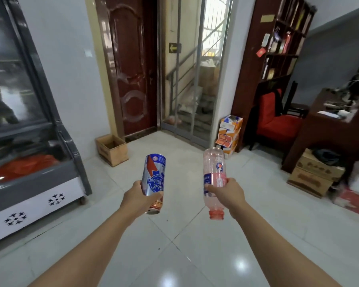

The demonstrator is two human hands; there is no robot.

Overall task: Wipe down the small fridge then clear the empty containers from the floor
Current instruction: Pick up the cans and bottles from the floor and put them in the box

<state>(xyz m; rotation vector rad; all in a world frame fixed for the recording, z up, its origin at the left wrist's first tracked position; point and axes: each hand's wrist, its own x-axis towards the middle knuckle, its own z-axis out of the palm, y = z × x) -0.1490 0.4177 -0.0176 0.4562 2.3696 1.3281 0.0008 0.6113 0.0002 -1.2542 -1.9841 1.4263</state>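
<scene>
My left hand (137, 200) grips a tall silver, blue and red drink can (154, 175), held upside down with its top end toward me. My right hand (226, 193) grips a clear pink plastic bottle (214, 177) with a blue label, also upside down, its uncapped red neck pointing down toward me. Both are held out in front of me above the white tiled floor (184, 255). The grey and white display fridge (33, 175) with a glass front stands at the left, apart from both hands.
An open wooden crate (112, 150) sits on the floor by the dark red door (131, 69). Cardboard boxes (229, 133) and stacked cartons (315, 172) line the right side beside a red chair (278, 119) and a dark desk (336, 129). A glass door (193, 69) opens onto a stairwell.
</scene>
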